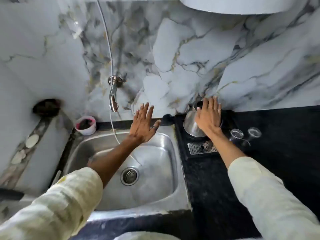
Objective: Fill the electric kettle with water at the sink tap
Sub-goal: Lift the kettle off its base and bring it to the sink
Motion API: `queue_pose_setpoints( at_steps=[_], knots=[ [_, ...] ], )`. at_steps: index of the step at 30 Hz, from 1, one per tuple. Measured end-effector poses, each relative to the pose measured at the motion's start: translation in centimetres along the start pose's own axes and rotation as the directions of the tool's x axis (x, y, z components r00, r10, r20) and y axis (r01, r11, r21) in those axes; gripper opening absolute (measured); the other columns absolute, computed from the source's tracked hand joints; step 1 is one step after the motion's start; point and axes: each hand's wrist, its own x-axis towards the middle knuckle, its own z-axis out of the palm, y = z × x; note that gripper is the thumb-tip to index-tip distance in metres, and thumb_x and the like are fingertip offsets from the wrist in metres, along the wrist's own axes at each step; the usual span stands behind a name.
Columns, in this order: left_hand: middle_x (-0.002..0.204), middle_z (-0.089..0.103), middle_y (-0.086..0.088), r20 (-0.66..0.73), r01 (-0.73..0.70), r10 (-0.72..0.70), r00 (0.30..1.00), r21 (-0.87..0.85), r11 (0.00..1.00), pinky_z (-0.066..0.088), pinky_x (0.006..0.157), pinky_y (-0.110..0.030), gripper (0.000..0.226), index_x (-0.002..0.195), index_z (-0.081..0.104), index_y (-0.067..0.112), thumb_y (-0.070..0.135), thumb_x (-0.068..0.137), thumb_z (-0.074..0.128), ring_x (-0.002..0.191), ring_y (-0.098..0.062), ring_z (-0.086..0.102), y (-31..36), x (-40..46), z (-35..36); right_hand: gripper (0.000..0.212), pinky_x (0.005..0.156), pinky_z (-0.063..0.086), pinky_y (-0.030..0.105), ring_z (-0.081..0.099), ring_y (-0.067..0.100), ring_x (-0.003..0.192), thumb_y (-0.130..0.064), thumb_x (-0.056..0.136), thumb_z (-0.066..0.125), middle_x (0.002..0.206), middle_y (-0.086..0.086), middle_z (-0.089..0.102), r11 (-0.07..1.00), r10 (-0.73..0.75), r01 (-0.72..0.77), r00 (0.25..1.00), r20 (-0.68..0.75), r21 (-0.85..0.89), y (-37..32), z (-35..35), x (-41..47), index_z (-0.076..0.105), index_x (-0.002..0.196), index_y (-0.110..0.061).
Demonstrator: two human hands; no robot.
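A steel electric kettle (pixel 190 124) stands on the black counter just right of the sink, close to the marble wall. My right hand (pixel 208 116) hovers flat over it with fingers spread, covering its top and handle; whether it touches the kettle I cannot tell. My left hand (pixel 142 124) is stretched out flat and empty above the back rim of the steel sink (pixel 166 187). The chrome tap (pixel 113 97) juts from the wall to the left of my left hand, above the sink's back edge. No water runs from it.
Two clear glasses (pixel 236 135) stand on the black counter (pixel 285 135) right of the kettle. A small metal grate (pixel 196 148) lies in front of the kettle. A white tub (pixel 85 125) sits at the sink's back-left corner. A thin hose (pixel 108 42) hangs down the wall.
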Motion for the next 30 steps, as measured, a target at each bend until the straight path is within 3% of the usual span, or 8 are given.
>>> queue_pose_setpoints(
  at_steps=[5,10,16,19,22,25,27,30],
  knots=[
    [0.177,0.007,-0.01,0.134,-0.055,0.055,0.989,-0.006,0.998,-0.005,0.132,-0.04,0.075,0.168,0.011,0.013,0.052,0.109,0.035,0.164,-0.027,-0.008,2.5,1.4,2.2,0.045,0.1,0.045,0.058,0.053,0.048,0.122,-0.036,0.104,0.044,0.128,0.033,0.06,0.991,0.122,-0.124,0.991,0.051,0.044,4.3,0.4,2.7,0.057,0.129,-0.001],
    [0.173,0.025,-0.011,0.257,-0.15,0.152,0.954,-0.025,0.988,0.005,0.133,-0.042,0.069,0.166,0.023,0.012,0.047,0.108,0.039,0.165,-0.027,0.004,4.2,0.3,4.9,0.064,0.093,0.049,0.049,0.061,0.047,0.113,-0.051,0.106,0.034,0.119,0.031,0.068,0.926,0.107,-0.185,0.964,0.242,0.328,7.6,0.3,6.2,0.068,0.11,0.003],
    [0.162,0.047,-0.008,0.341,0.091,0.004,0.94,-0.262,0.961,0.033,0.123,-0.041,0.069,0.163,0.031,0.019,0.047,0.103,0.054,0.152,-0.029,0.039,5.1,-1.6,7.1,0.054,0.068,0.054,0.042,0.066,0.043,0.077,-0.049,0.093,0.054,0.075,0.022,0.07,0.815,0.299,-0.293,0.952,0.071,0.5,5.3,-0.1,7.0,0.057,0.055,-0.011],
    [0.16,0.047,-0.005,0.37,0.328,-0.141,0.918,-0.511,0.794,0.042,0.115,-0.037,0.08,0.163,0.029,0.023,0.043,0.097,0.069,0.147,-0.027,0.046,5.1,-1.9,7.4,0.05,0.062,0.047,0.037,0.063,0.044,0.068,-0.048,0.089,0.057,0.068,0.023,0.068,0.869,0.174,-0.131,0.984,-0.046,0.478,3.3,-1.3,6.4,0.055,0.056,-0.01],
    [0.167,0.034,-0.009,0.487,0.542,-0.239,0.84,-0.737,0.404,0.043,0.118,-0.044,0.115,0.166,0.015,0.029,0.039,0.079,0.089,0.153,-0.031,0.037,5.5,-2.1,6.4,0.057,0.06,0.047,0.038,0.058,0.041,0.062,-0.053,0.089,0.057,0.055,0.014,0.059,0.842,0.117,-0.052,0.989,-0.088,0.537,1.7,-2.9,4.6,0.049,0.056,-0.007],
    [0.161,0.045,-0.018,0.562,0.573,-0.145,0.814,-0.818,0.053,0.053,0.108,-0.059,0.138,0.166,0.012,0.034,0.033,0.058,0.099,0.14,-0.04,0.054,5.3,-3.1,5.1,0.066,0.055,0.041,0.035,0.052,0.029,0.051,-0.058,0.089,0.057,0.049,0.011,0.054,0.771,0.079,0.004,0.992,-0.102,0.637,-0.4,-4.0,1.0,0.05,0.055,-0.003],
    [0.145,0.061,-0.018,0.542,0.543,-0.154,0.826,-0.839,-0.042,0.059,0.096,-0.055,0.142,0.16,0.029,0.034,0.038,0.04,0.105,0.125,-0.038,0.066,4.5,-4.7,4.2,0.068,0.051,0.039,0.034,0.047,0.018,0.046,-0.065,0.088,0.054,0.047,0.003,0.053,0.721,0.029,0.024,0.998,-0.064,0.693,-2.2,-4.4,-2.0,0.048,0.053,-0.007],
    [0.131,0.071,-0.013,0.433,0.45,-0.282,0.856,-0.893,-0.004,0.064,0.081,-0.045,0.13,0.145,0.05,0.043,0.04,0.029,0.108,0.11,-0.028,0.074,2.0,-8.2,2.9,0.066,0.065,0.054,0.037,0.066,0.019,0.068,-0.082,0.081,0.049,0.064,-0.005,0.065,0.732,-0.049,-0.104,0.978,0.205,0.673,-5.1,-4.4,-5.6,0.057,0.068,-0.018]
  ],
)
